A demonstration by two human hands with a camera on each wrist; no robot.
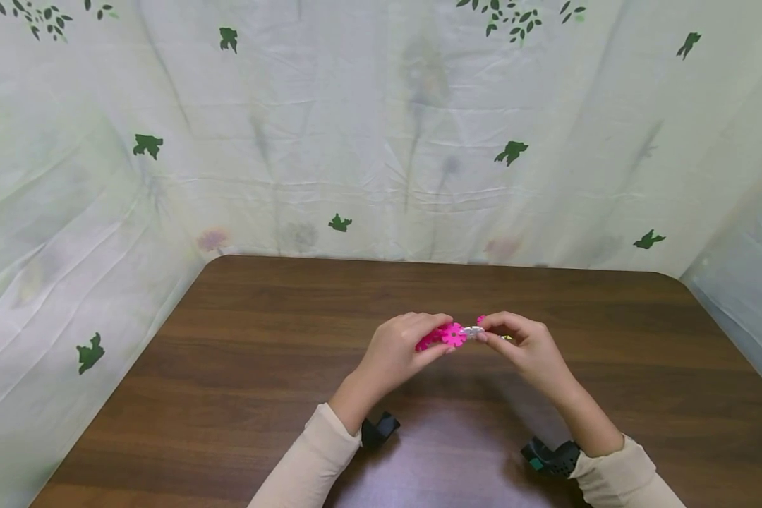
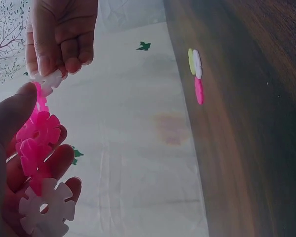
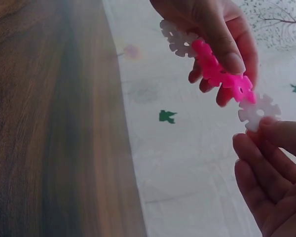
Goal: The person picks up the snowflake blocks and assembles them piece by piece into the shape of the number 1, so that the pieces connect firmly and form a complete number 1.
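Note:
My left hand (image 1: 401, 347) grips a chain of pink notched flower-shaped plastic discs (image 1: 454, 334) slotted into each other, held over the table. At the chain's near end, a white disc (image 2: 47, 210) hangs by the left palm. My right hand (image 1: 533, 349) pinches another white disc (image 3: 259, 111) between thumb and fingers. That disc's edge meets the pink disc at the far end of the chain. In the right wrist view, the left thumb lies along the pink discs and covers part of them.
On the wooden table (image 1: 279, 353) beyond the hands lie a yellow disc (image 2: 191, 61), a white disc (image 2: 197, 64) and a pink disc (image 2: 199, 91), close together. A pale curtain (image 1: 368, 141) with green leaf prints hangs behind the table and along its sides.

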